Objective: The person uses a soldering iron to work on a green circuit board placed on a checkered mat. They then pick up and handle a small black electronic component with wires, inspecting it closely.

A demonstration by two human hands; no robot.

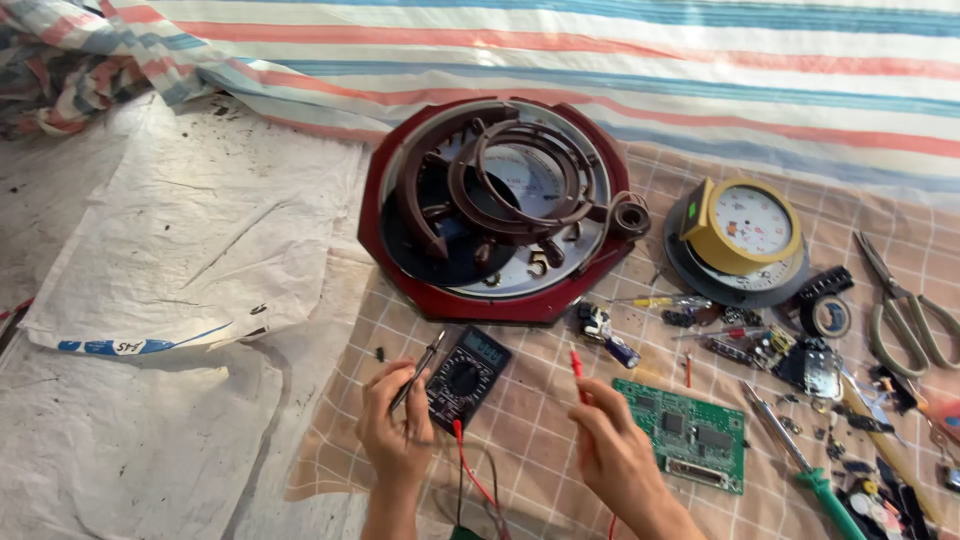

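While both hands hover over the checked cloth (pixel 520 420), left hand (pixel 395 425) has fingers pinched shut on the black probe (pixel 418 372): long axis diagonal, tip pointing up-right, just left of the multimeter (pixel 466 377). Right hand (pixel 610 450) pinches the red probe (pixel 577 368), axis near vertical, tip pointing up and away, between the multimeter and the green circuit board (pixel 690 432). Multimeter lies flat, long axis tilted, display end toward the red clock housing (pixel 497 210). Red lead (pixel 470 465) runs from its lower edge.
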